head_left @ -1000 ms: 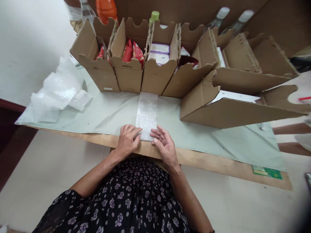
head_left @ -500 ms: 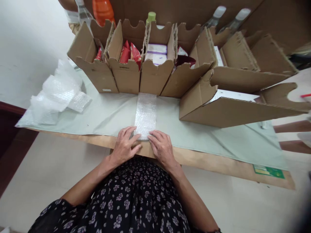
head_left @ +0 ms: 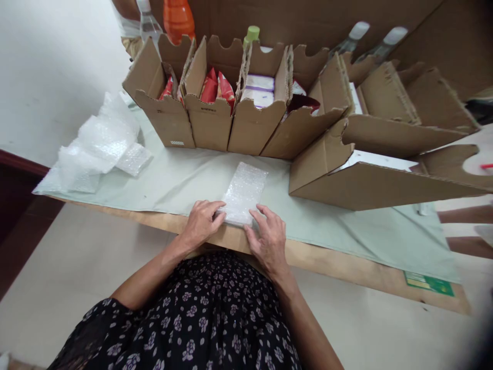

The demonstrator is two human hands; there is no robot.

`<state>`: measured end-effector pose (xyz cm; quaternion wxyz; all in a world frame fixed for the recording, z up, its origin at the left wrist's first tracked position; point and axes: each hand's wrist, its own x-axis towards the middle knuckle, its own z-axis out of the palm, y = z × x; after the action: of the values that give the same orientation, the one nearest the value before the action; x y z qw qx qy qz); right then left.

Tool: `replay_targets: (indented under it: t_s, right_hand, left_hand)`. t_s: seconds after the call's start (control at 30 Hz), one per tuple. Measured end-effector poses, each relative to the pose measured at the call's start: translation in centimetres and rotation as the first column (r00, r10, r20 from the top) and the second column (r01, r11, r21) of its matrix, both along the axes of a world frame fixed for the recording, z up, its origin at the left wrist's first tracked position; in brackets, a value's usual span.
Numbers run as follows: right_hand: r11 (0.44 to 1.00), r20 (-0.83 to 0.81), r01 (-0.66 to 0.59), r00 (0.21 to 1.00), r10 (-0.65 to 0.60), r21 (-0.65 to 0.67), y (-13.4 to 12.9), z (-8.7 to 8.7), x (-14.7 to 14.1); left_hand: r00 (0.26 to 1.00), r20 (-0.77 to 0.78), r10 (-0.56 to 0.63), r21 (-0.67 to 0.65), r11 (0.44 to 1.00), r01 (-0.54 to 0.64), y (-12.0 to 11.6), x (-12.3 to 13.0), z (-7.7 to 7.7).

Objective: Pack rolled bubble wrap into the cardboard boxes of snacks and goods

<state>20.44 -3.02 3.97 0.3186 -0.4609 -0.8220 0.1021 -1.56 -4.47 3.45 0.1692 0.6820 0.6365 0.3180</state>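
Observation:
A flat, folded piece of bubble wrap [head_left: 245,191] lies slanted on the table, its top leaning right and its lower end near the front edge. My left hand [head_left: 203,220] grips its lower left corner, thumb and forefinger close together. At the lower right corner, my right hand [head_left: 268,232] holds the bubble wrap's edge with bent fingers, the thumb in front and the forefinger on the side. Whether anything is wrapped inside I cannot tell.
A heap of bubble wrap [head_left: 100,141] lies at the left. Several cardboard file boxes stand behind, holding red packets [head_left: 210,87] and white-purple packs [head_left: 259,90]. One large cardboard box [head_left: 370,187] reaches forward on the right. Bottles, one orange [head_left: 178,20], stand behind the boxes.
The bubble wrap has turned, its far end swinging right and away from the boxes. My right hand has shifted right with its fingers more spread. The camera view has shifted slightly.

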Motion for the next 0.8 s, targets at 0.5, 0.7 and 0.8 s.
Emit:
replay_targets:
  t_s: [0.5,0.7,0.8]
  right_hand:
    - [0.983,-0.105,-0.115,0.989,0.100,-0.145,1.0,-0.5,-0.6]
    - [0.995,-0.010,0.069,0.998,-0.068,0.066,0.9,0.1,-0.5]
    - [0.997,0.118,-0.002,0.993,-0.007,0.073,1.3,-0.3,-1.0]
  left_hand:
    - [0.991,-0.036,-0.132,0.207,0.969,0.137,-1.2,-0.6,0.6]
    - [0.996,-0.069,-0.053,0.050,0.997,0.057,2.2,-0.1,0.3]
    - [0.992,-0.126,-0.013,-0.017,1.000,0.011,4.0,0.2,0.4]
